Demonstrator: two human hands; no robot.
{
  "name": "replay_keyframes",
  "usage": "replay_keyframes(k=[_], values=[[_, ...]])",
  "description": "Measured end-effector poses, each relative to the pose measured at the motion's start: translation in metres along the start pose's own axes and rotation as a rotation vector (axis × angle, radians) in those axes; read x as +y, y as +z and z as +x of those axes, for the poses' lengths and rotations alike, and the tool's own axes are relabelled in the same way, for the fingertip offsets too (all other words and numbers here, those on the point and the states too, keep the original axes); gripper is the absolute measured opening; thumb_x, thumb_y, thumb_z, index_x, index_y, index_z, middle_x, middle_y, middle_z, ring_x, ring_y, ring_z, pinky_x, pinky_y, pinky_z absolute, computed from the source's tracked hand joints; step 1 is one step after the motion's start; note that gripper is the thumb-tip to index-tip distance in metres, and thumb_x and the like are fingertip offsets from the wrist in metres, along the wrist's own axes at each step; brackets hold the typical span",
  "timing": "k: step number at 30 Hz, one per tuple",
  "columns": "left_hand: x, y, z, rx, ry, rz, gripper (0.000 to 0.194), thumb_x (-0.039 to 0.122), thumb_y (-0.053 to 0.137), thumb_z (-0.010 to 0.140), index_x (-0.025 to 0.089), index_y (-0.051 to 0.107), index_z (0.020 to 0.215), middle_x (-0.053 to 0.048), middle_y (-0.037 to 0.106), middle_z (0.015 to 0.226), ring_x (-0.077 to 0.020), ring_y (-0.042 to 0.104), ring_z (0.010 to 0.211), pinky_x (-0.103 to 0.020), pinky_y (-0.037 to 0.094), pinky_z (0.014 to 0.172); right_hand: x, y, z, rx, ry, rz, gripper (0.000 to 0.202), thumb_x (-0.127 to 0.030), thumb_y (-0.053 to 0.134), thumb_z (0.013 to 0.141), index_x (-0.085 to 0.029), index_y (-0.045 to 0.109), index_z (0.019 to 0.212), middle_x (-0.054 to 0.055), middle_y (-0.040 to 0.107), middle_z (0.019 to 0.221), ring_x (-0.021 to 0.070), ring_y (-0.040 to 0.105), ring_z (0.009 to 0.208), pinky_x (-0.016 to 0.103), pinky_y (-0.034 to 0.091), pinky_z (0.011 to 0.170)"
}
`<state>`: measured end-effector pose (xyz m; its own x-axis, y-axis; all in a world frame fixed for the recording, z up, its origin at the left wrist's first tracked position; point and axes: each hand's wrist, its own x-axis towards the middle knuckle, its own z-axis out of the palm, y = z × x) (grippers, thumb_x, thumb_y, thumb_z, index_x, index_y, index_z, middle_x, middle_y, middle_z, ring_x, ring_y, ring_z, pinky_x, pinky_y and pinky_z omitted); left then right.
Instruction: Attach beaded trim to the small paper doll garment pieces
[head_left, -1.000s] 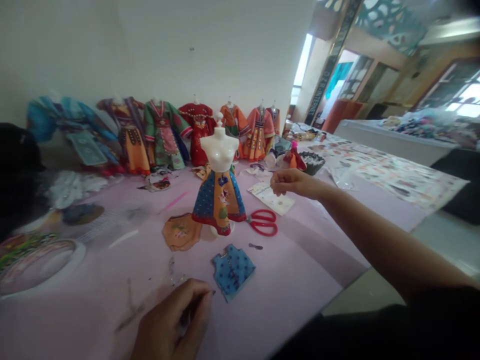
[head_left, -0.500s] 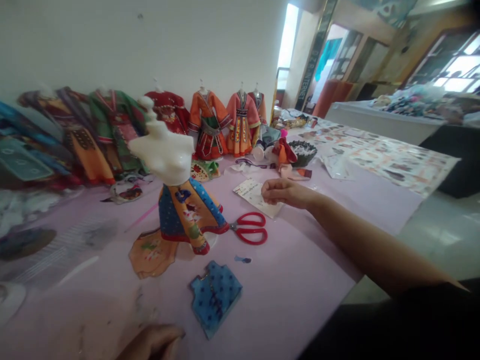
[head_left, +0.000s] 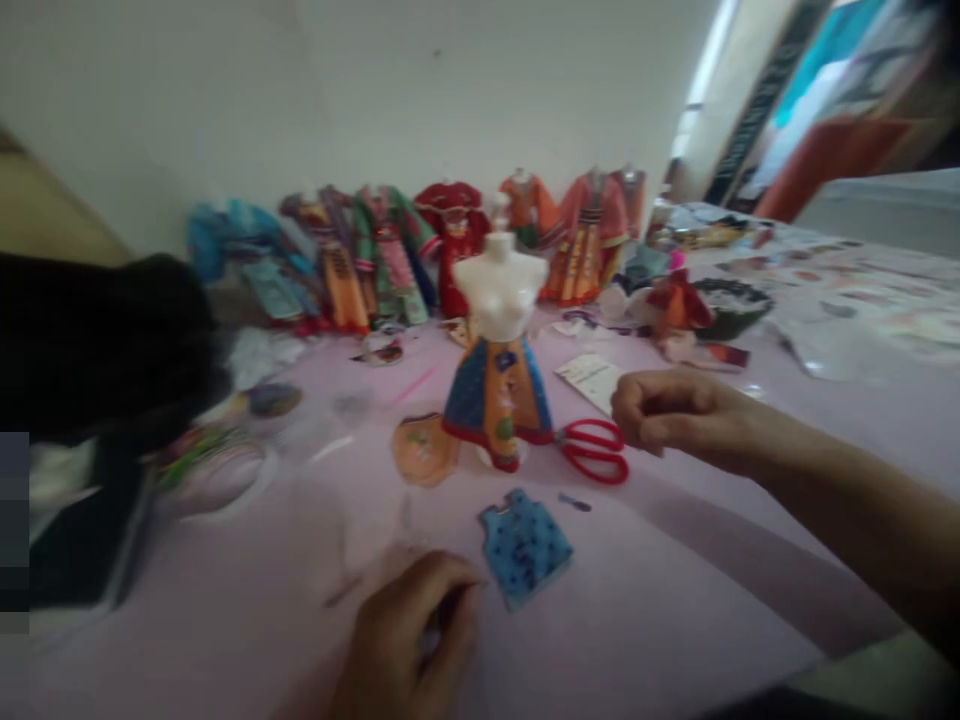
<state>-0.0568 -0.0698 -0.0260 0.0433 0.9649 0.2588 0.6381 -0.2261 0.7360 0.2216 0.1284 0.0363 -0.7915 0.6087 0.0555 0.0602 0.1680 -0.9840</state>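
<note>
At the lower middle my left hand (head_left: 416,630) rests low over the table, thumb and forefinger drawn together; anything between them is too small to make out. Just right of its fingertips lies a small blue doll top (head_left: 529,550) with dark dots. My right hand (head_left: 667,410) is closed in a pinch beside the red-handled scissors (head_left: 600,450), and whatever it may hold cannot be made out. A white doll mannequin (head_left: 501,290) stands behind in a blue and orange skirt (head_left: 499,390). An orange embroidered piece (head_left: 424,450) lies left of the skirt.
Several dressed dolls (head_left: 394,250) line the wall. A pale card (head_left: 589,380) lies behind my right hand, and a dark basket (head_left: 731,305) stands at the right. A small blue scrap (head_left: 574,502) lies near the scissors. To the left are a white ring (head_left: 266,470) and a black shape (head_left: 97,350).
The view has swung left, so the table things appear further right. My left hand shows more fully beside the blue top. My right hand now appears closer to the scissors, still pinched.
</note>
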Motion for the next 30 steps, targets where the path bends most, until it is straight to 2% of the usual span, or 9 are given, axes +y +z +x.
replay_keyframes(k=[3,6,10,14,16,18,22,27,30], values=[[0.008,-0.003,0.002,0.033,0.029,-0.061,0.019,0.017,0.052,0.092,0.019,0.063,0.078,0.003,0.059,0.064,-0.0098,0.055,0.056,-0.018,0.041,0.054,-0.015,0.041,0.012,-0.123,0.004,0.058,0.031,-0.043,0.076,0.090,-0.020,0.060,0.078,-0.002,0.052,0.065,0.0099,0.041,0.056,0.025,0.027,0.050],[0.008,-0.002,-0.003,0.015,-0.012,-0.126,0.017,0.013,0.052,0.089,0.017,0.062,0.076,0.003,0.056,0.064,-0.0091,0.050,0.057,-0.020,0.038,0.056,-0.028,0.086,0.037,-0.185,-0.017,0.094,0.032,-0.041,0.076,0.090,-0.020,0.057,0.074,-0.003,0.048,0.063,0.0093,0.036,0.053,0.026,0.025,0.048],[0.007,0.001,-0.009,0.044,0.030,-0.240,0.012,0.011,0.054,0.083,0.018,0.057,0.074,0.004,0.053,0.065,-0.0096,0.046,0.058,-0.023,0.035,0.057,-0.040,0.138,0.087,-0.169,-0.055,0.104,0.031,-0.038,0.075,0.088,-0.020,0.057,0.070,-0.003,0.046,0.061,0.0097,0.034,0.054,0.026,0.025,0.049],[0.003,0.004,-0.011,0.067,0.083,-0.325,0.011,0.010,0.056,0.080,0.018,0.054,0.073,0.004,0.053,0.066,-0.0100,0.047,0.059,-0.024,0.036,0.059,-0.038,0.172,0.149,-0.107,-0.105,0.164,0.025,-0.031,0.073,0.082,-0.020,0.055,0.068,-0.004,0.046,0.059,0.0096,0.038,0.054,0.026,0.028,0.051],[0.002,0.005,-0.011,0.089,0.107,-0.352,0.012,0.009,0.057,0.079,0.018,0.052,0.072,0.004,0.052,0.066,-0.0099,0.047,0.059,-0.024,0.036,0.058,-0.030,0.182,0.180,-0.088,-0.124,0.119,0.026,-0.034,0.074,0.079,-0.020,0.055,0.068,-0.004,0.045,0.059,0.0089,0.039,0.053,0.025,0.029,0.051],[0.000,0.005,-0.010,0.097,0.130,-0.373,0.014,0.008,0.057,0.079,0.019,0.051,0.072,0.003,0.051,0.066,-0.0099,0.047,0.058,-0.024,0.035,0.057,-0.019,0.188,0.209,-0.056,-0.120,-0.042,0.031,-0.042,0.073,0.082,-0.020,0.055,0.069,-0.002,0.051,0.063,0.0094,0.044,0.057,0.026,0.035,0.054],[-0.001,0.004,-0.010,0.062,0.159,-0.381,0.018,0.006,0.059,0.077,0.020,0.048,0.071,0.004,0.048,0.065,-0.0096,0.045,0.056,-0.024,0.034,0.054,0.010,0.188,0.254,0.020,-0.099,-0.169,0.032,-0.035,0.076,0.082,-0.020,0.053,0.065,0.001,0.057,0.064,0.0105,0.049,0.059,0.027,0.039,0.057],[-0.003,0.007,-0.009,0.087,0.187,-0.357,0.019,0.009,0.060,0.079,0.020,0.046,0.072,0.004,0.049,0.066,-0.0099,0.045,0.056,-0.025,0.033,0.055,0.043,0.179,0.283,0.035,-0.025,-0.328,0.030,-0.027,0.078,0.083,-0.018,0.057,0.063,0.000,0.058,0.059,0.0099,0.048,0.054,0.026,0.039,0.053],[-0.005,0.010,-0.009,0.103,0.216,-0.373,0.018,0.009,0.059,0.076,0.020,0.045,0.071,0.004,0.048,0.065,-0.0094,0.044,0.055,-0.024,0.032,0.056,0.055,0.176,0.288,0.010,0.024,-0.430,0.025,-0.030,0.073,0.092,-0.016,0.063,0.074,-0.001,0.062,0.067,0.0093,0.053,0.057,0.024,0.046,0.056]])
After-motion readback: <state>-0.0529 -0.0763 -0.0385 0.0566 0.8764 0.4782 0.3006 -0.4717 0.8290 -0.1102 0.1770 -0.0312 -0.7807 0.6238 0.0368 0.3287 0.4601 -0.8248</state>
